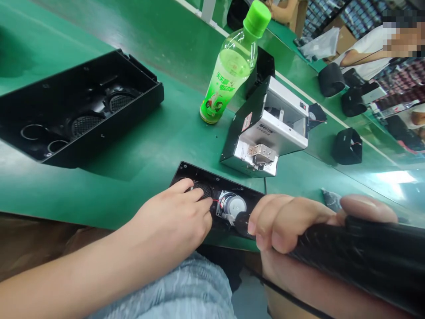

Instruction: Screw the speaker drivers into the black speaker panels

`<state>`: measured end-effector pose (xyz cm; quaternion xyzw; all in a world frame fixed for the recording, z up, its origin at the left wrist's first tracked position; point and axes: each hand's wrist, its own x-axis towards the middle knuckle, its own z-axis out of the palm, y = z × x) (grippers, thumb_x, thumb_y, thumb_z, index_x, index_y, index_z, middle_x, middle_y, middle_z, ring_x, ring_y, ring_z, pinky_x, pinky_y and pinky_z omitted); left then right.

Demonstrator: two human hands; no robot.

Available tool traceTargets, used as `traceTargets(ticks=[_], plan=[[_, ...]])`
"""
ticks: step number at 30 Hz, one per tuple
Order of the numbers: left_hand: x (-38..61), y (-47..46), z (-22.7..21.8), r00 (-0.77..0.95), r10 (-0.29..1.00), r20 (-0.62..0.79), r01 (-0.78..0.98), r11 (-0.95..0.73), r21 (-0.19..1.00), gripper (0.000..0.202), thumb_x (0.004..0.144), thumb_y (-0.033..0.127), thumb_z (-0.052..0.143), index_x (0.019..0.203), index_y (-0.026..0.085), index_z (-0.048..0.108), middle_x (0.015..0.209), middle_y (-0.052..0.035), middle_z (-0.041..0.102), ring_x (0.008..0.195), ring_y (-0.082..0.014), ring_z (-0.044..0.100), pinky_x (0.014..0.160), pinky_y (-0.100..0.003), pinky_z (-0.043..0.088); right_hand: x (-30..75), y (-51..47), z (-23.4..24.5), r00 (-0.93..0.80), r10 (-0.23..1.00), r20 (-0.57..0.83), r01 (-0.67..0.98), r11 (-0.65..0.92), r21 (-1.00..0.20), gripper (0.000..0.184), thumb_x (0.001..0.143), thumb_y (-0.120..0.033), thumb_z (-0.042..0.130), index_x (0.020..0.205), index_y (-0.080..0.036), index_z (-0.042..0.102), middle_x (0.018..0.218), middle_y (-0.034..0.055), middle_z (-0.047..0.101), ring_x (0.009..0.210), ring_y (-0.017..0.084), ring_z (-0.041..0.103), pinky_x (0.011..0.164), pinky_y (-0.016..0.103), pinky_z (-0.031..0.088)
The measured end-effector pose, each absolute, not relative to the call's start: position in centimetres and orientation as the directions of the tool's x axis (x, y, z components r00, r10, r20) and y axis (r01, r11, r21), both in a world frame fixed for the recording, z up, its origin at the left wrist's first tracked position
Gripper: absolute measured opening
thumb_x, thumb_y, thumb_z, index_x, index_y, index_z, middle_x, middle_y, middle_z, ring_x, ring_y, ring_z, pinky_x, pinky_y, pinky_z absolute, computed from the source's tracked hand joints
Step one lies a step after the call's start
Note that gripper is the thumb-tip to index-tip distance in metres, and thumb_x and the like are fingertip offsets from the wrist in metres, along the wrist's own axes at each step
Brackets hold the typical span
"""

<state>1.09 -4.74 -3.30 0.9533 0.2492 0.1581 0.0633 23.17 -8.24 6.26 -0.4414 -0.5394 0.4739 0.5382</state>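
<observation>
A black speaker housing (222, 184) lies at the near edge of the green bench, with a silver speaker driver (232, 206) seated inside it. My left hand (172, 221) rests on the housing's left part, fingers curled over a round mesh grille (204, 189). My right hand (292, 221) is wrapped around a thick black electric screwdriver (365, 257), whose tip (241, 222) sits at the housing beside the driver.
A larger empty black speaker shell (79, 106) lies at the left. A green drink bottle (232, 62) stands mid-bench beside a silver screw feeder box (268, 128). Several black parts (347, 146) lie along the far side, where other people sit.
</observation>
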Motion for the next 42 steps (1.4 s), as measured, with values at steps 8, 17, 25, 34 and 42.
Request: traceTargets(ticks=[8, 17, 25, 34, 42], plan=[[1.2, -4.8, -2.9, 0.827, 0.508, 0.240, 0.458, -0.857, 0.236, 0.019, 0.102, 0.017, 0.065, 0.084, 0.021, 0.070, 0.110, -0.0060, 0.082, 0.103, -0.0278, 0.071, 0.093, -0.050, 0.045, 22.7, -7.9, 5.6, -0.063, 0.980, 0.187, -0.030, 0.186, -0.982, 0.008, 0.102, -0.041, 0.071, 0.102, -0.034, 0.073, 0.066, -0.0019, 0.067, 0.059, 0.024, 0.068, 0.064, 0.047, 0.061], [1.2, -4.9, -3.0, 0.822, 0.516, 0.239, 0.461, -0.851, 0.253, 0.018, 0.101, 0.015, 0.066, 0.084, 0.022, 0.070, 0.116, -0.0076, 0.082, 0.106, -0.0274, 0.070, 0.095, -0.048, 0.044, 21.8, -7.7, 3.4, 0.064, 0.906, 0.419, 0.007, 0.419, -0.908, 0.024, 0.110, -0.040, 0.055, 0.127, -0.040, 0.072, 0.061, -0.0046, 0.062, 0.046, 0.020, 0.059, 0.053, 0.042, 0.058], [1.2, -5.0, -3.0, 0.827, 0.510, 0.236, 0.456, -0.855, 0.248, 0.017, 0.102, 0.015, 0.066, 0.086, 0.021, 0.072, 0.117, -0.0086, 0.082, 0.105, -0.0275, 0.070, 0.094, -0.048, 0.044, 21.9, -8.3, 2.9, 0.062, 0.900, 0.432, -0.041, 0.435, -0.900, 0.043, 0.101, -0.062, 0.066, 0.133, -0.033, 0.071, 0.072, -0.0021, 0.066, 0.056, 0.021, 0.063, 0.059, 0.046, 0.061], [1.3, -4.9, -2.7, 0.825, 0.514, 0.234, 0.461, -0.852, 0.249, 0.020, 0.100, 0.017, 0.070, 0.081, 0.021, 0.070, 0.108, -0.0071, 0.082, 0.095, -0.0264, 0.070, 0.088, -0.048, 0.043, 22.5, -8.8, 4.3, 0.043, 0.953, 0.300, 0.008, 0.300, -0.954, 0.024, 0.110, -0.040, 0.052, 0.121, -0.034, 0.073, 0.064, 0.0000, 0.064, 0.053, 0.025, 0.063, 0.056, 0.049, 0.058], [1.3, -4.8, -2.6, 0.833, 0.505, 0.225, 0.455, -0.858, 0.240, 0.023, 0.099, 0.015, 0.068, 0.078, 0.022, 0.065, 0.093, -0.0053, 0.076, 0.088, -0.0262, 0.067, 0.085, -0.047, 0.042, 21.4, -8.3, 2.3, 0.159, 0.870, 0.466, -0.082, 0.482, -0.872, 0.035, 0.108, -0.046, 0.054, 0.135, -0.029, 0.068, 0.070, -0.0022, 0.066, 0.050, 0.019, 0.057, 0.052, 0.042, 0.055]])
